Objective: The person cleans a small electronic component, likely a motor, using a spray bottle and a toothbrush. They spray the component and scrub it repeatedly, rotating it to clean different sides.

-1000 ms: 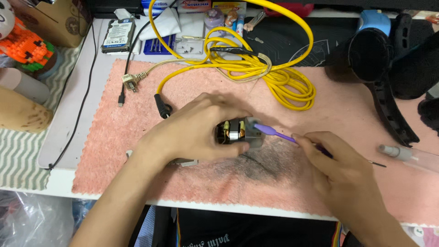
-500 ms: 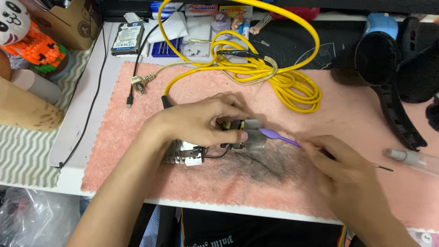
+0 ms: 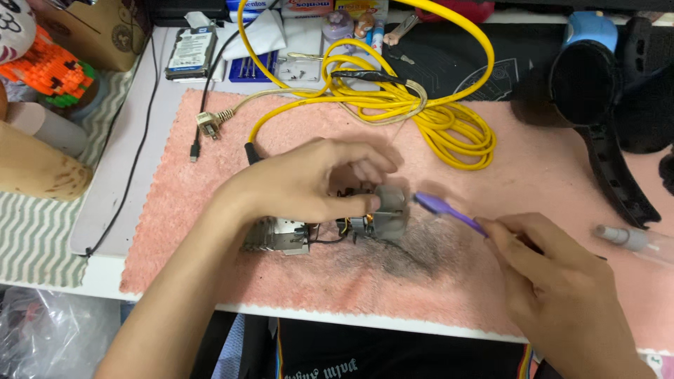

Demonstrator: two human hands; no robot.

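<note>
On the pink mat (image 3: 210,161), over its sooty dark patch, left hand (image 3: 309,184) pinches a small grey motor part (image 3: 390,214), wired to a metal block (image 3: 281,236) just beside it. Right hand (image 3: 554,281) has fingers curled round a purple brush (image 3: 446,208), tip near the part. Risk: hard brushing could tug the thin wires loose. Yellow cable (image 3: 435,126) crowds the mat's far side; near edge sits close.

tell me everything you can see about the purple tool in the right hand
The purple tool is a slim plastic-looking stick with a flattened, rounded tip. The right hand grips its rear end, hiding the rest. It lies slanted above the pink mat, tip pointing left, close to the grey part held by the left hand; contact is unclear.
</note>
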